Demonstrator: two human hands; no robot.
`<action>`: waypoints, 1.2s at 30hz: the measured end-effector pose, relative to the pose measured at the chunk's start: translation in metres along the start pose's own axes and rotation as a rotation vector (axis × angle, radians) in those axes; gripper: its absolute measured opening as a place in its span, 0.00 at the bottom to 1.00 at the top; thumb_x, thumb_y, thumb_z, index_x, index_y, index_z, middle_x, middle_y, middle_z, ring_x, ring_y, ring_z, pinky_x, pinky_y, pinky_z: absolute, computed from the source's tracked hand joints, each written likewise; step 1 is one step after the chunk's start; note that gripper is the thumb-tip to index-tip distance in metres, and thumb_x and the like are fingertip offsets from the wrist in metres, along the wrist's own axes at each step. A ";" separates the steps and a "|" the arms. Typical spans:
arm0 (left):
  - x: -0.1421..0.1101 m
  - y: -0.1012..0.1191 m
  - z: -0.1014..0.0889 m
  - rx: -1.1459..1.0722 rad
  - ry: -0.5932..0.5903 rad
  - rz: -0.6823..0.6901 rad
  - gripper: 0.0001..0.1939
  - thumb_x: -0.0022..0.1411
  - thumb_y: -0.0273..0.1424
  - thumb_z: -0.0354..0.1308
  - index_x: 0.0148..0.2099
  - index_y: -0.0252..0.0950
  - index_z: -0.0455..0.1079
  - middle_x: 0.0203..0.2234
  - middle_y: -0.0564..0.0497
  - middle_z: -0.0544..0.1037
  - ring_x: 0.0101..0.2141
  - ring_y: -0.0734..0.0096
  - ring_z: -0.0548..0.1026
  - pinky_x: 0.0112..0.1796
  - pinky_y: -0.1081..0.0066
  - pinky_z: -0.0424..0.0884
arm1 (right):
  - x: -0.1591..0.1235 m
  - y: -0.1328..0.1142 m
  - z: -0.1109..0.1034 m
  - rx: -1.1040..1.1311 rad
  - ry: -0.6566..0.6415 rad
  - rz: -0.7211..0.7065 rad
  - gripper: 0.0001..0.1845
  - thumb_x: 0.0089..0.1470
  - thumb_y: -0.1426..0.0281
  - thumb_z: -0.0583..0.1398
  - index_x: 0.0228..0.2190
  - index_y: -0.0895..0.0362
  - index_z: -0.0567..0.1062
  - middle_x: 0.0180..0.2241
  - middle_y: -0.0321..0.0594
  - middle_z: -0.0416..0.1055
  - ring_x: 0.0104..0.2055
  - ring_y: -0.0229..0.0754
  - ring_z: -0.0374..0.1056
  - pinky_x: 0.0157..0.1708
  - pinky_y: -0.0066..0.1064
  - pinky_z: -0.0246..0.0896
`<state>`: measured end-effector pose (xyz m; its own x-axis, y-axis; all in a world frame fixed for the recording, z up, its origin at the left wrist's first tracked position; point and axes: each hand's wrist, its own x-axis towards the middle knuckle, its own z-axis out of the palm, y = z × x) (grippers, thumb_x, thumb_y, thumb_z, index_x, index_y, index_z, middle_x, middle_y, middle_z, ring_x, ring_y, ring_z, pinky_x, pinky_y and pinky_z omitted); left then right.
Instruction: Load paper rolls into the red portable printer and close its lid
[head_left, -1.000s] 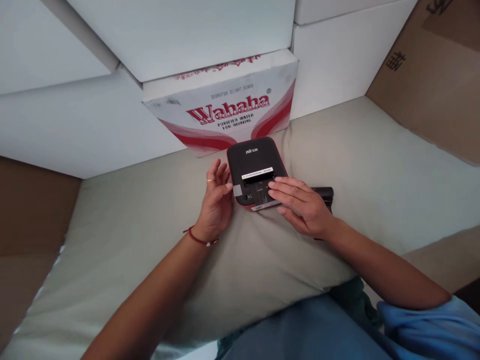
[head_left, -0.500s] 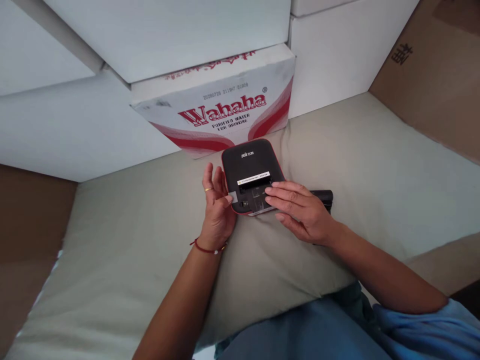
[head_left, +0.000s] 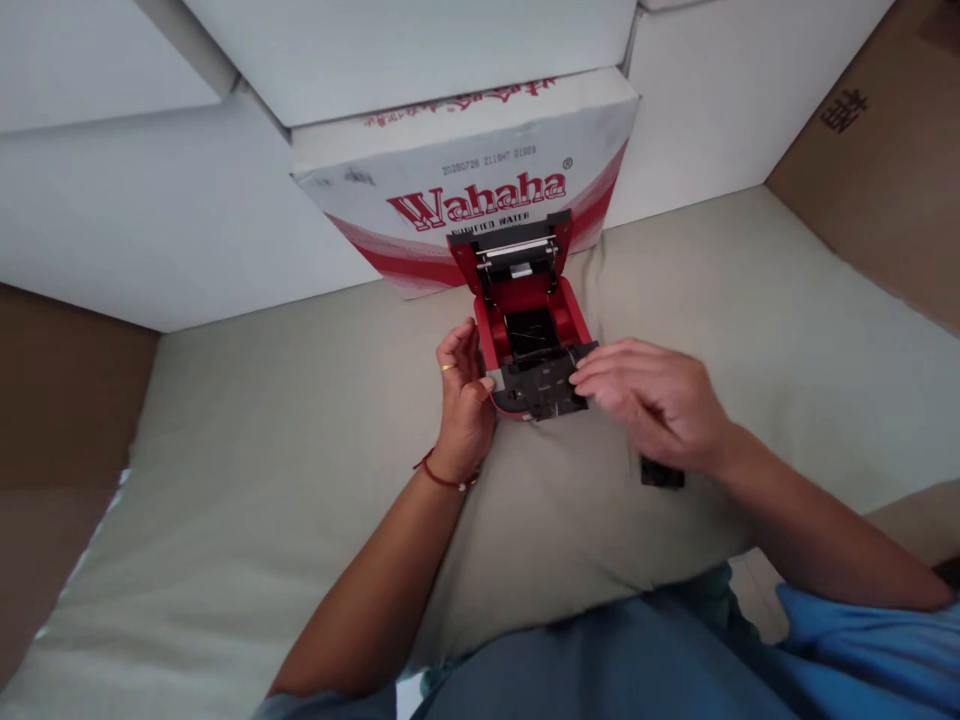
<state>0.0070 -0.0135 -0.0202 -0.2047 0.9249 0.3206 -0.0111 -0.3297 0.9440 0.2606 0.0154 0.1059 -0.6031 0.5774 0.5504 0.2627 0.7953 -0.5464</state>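
A small label printer (head_left: 576,312), red inside with a black front panel, lies on the cloth-covered surface. Its lid (head_left: 510,240) stands raised at the back, showing a roller and an inner bay. My left hand (head_left: 466,400) grips the left side, thumb on the front left corner and fingers along the wall. At the front right corner, my right hand (head_left: 652,395) has its bent fingers pressed together on the panel's edge; its thumb is mostly hidden. Partly covered by that hand, a black object (head_left: 662,474) lies on the cloth, its kind unclear.
Directly behind the printer stands a Wahaha water carton (head_left: 480,190). White boxes (head_left: 150,210) are stacked behind and around it. Brown cardboard boxes (head_left: 862,160) flank the right and left. The beige cloth (head_left: 300,430) has folds around the printer.
The printer's lid has swung up from closed, exposing the red inside. My right hand has gone from lying flat on the panel to bent fingers at its right corner. The whole view has shifted.
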 end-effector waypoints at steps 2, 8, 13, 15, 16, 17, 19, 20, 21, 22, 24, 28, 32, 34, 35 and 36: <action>-0.002 -0.002 0.003 -0.017 0.028 0.020 0.33 0.70 0.55 0.62 0.71 0.57 0.60 0.74 0.48 0.65 0.74 0.57 0.66 0.72 0.54 0.68 | 0.026 -0.001 -0.010 -0.060 -0.126 0.090 0.26 0.78 0.59 0.55 0.30 0.52 0.83 0.31 0.39 0.85 0.36 0.43 0.81 0.40 0.36 0.76; -0.006 0.003 0.008 -0.154 0.081 -0.018 0.33 0.65 0.52 0.69 0.68 0.52 0.68 0.69 0.48 0.71 0.71 0.56 0.69 0.72 0.54 0.66 | 0.103 -0.003 0.002 -0.526 -0.531 0.264 0.12 0.70 0.71 0.60 0.41 0.56 0.85 0.42 0.45 0.85 0.39 0.48 0.79 0.36 0.35 0.62; -0.008 0.012 0.008 -0.231 0.098 -0.083 0.31 0.63 0.50 0.72 0.65 0.49 0.73 0.66 0.48 0.75 0.68 0.55 0.72 0.70 0.55 0.67 | 0.123 -0.006 0.023 -0.714 -0.783 0.386 0.18 0.67 0.79 0.55 0.45 0.59 0.84 0.46 0.54 0.86 0.43 0.53 0.80 0.34 0.36 0.60; -0.008 0.014 0.008 -0.243 0.100 -0.088 0.31 0.62 0.50 0.74 0.64 0.50 0.74 0.65 0.49 0.76 0.67 0.56 0.73 0.70 0.55 0.68 | 0.124 -0.004 0.026 -0.719 -0.793 0.394 0.18 0.68 0.78 0.55 0.46 0.59 0.85 0.49 0.55 0.85 0.44 0.53 0.80 0.36 0.36 0.62; -0.009 0.015 0.008 -0.247 0.098 -0.089 0.32 0.62 0.51 0.74 0.64 0.50 0.74 0.64 0.49 0.76 0.67 0.55 0.73 0.69 0.55 0.68 | 0.124 -0.003 0.028 -0.722 -0.784 0.394 0.18 0.68 0.77 0.54 0.46 0.59 0.85 0.49 0.56 0.85 0.45 0.53 0.81 0.37 0.36 0.64; -0.009 0.016 0.008 -0.250 0.094 -0.089 0.31 0.62 0.51 0.74 0.64 0.50 0.74 0.64 0.48 0.77 0.66 0.55 0.74 0.69 0.55 0.69 | 0.125 -0.001 0.030 -0.723 -0.771 0.392 0.18 0.69 0.76 0.54 0.46 0.60 0.85 0.49 0.57 0.85 0.44 0.53 0.81 0.38 0.36 0.65; -0.009 0.016 0.009 -0.259 0.086 -0.090 0.31 0.63 0.50 0.73 0.64 0.50 0.74 0.64 0.48 0.76 0.66 0.56 0.74 0.69 0.54 0.69 | 0.125 0.003 0.034 -0.720 -0.739 0.385 0.19 0.71 0.74 0.54 0.47 0.61 0.85 0.47 0.59 0.85 0.43 0.54 0.81 0.39 0.37 0.67; -0.009 0.016 0.009 -0.264 0.083 -0.093 0.31 0.64 0.50 0.73 0.65 0.50 0.73 0.65 0.48 0.76 0.66 0.56 0.74 0.69 0.54 0.69 | 0.125 0.006 0.036 -0.716 -0.725 0.381 0.19 0.72 0.72 0.54 0.47 0.62 0.85 0.45 0.59 0.86 0.43 0.54 0.81 0.40 0.38 0.67; -0.009 0.017 0.010 -0.269 0.083 -0.093 0.30 0.64 0.49 0.73 0.65 0.50 0.73 0.65 0.49 0.76 0.66 0.57 0.74 0.69 0.55 0.69 | 0.125 0.008 0.039 -0.711 -0.710 0.375 0.19 0.73 0.71 0.54 0.47 0.62 0.85 0.44 0.60 0.86 0.43 0.54 0.81 0.40 0.38 0.68; -0.009 0.017 0.010 -0.271 0.085 -0.091 0.30 0.64 0.49 0.73 0.65 0.50 0.73 0.65 0.49 0.76 0.66 0.57 0.74 0.69 0.55 0.70 | 0.124 0.010 0.041 -0.707 -0.697 0.371 0.19 0.73 0.71 0.54 0.47 0.62 0.85 0.43 0.60 0.86 0.43 0.54 0.82 0.40 0.38 0.68; -0.010 0.019 0.010 -0.270 0.085 -0.092 0.30 0.64 0.49 0.73 0.65 0.50 0.73 0.65 0.49 0.76 0.67 0.56 0.74 0.69 0.55 0.70 | 0.123 0.014 0.044 -0.708 -0.682 0.369 0.19 0.73 0.72 0.53 0.47 0.62 0.85 0.42 0.60 0.86 0.43 0.55 0.82 0.40 0.38 0.69; -0.013 0.021 0.010 -0.271 0.079 -0.119 0.30 0.66 0.48 0.72 0.66 0.49 0.72 0.68 0.48 0.74 0.68 0.56 0.72 0.70 0.54 0.69 | 0.123 0.016 0.044 -0.701 -0.702 0.349 0.19 0.71 0.74 0.53 0.47 0.62 0.85 0.42 0.59 0.87 0.44 0.54 0.82 0.39 0.37 0.70; -0.017 0.019 0.010 -0.271 0.068 -0.124 0.31 0.67 0.47 0.70 0.67 0.48 0.70 0.70 0.46 0.71 0.70 0.54 0.70 0.71 0.52 0.67 | 0.125 0.014 0.041 -0.695 -0.744 0.337 0.20 0.72 0.74 0.52 0.49 0.62 0.84 0.45 0.60 0.86 0.45 0.55 0.82 0.41 0.38 0.71; -0.018 0.018 0.010 -0.271 0.067 -0.112 0.31 0.67 0.47 0.70 0.67 0.48 0.70 0.70 0.46 0.71 0.71 0.53 0.69 0.71 0.51 0.66 | 0.125 0.014 0.040 -0.695 -0.759 0.325 0.19 0.73 0.72 0.53 0.51 0.61 0.83 0.46 0.61 0.86 0.46 0.56 0.82 0.42 0.39 0.71; -0.018 0.017 0.010 -0.270 0.067 -0.106 0.31 0.67 0.47 0.71 0.67 0.48 0.70 0.70 0.46 0.71 0.71 0.53 0.69 0.72 0.50 0.66 | 0.125 0.013 0.040 -0.693 -0.764 0.318 0.18 0.73 0.71 0.54 0.52 0.61 0.82 0.47 0.61 0.85 0.47 0.57 0.82 0.43 0.39 0.71; -0.017 0.017 0.010 -0.269 0.066 -0.101 0.31 0.67 0.47 0.71 0.67 0.48 0.70 0.70 0.46 0.71 0.71 0.53 0.69 0.72 0.50 0.66 | 0.125 0.013 0.040 -0.689 -0.768 0.312 0.17 0.73 0.71 0.55 0.52 0.60 0.82 0.47 0.61 0.85 0.47 0.57 0.82 0.44 0.39 0.71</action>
<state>0.0203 -0.0331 -0.0093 -0.2527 0.9441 0.2117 -0.2921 -0.2831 0.9135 0.1590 0.0908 0.1422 -0.6843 0.6933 -0.2260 0.7099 0.7042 0.0110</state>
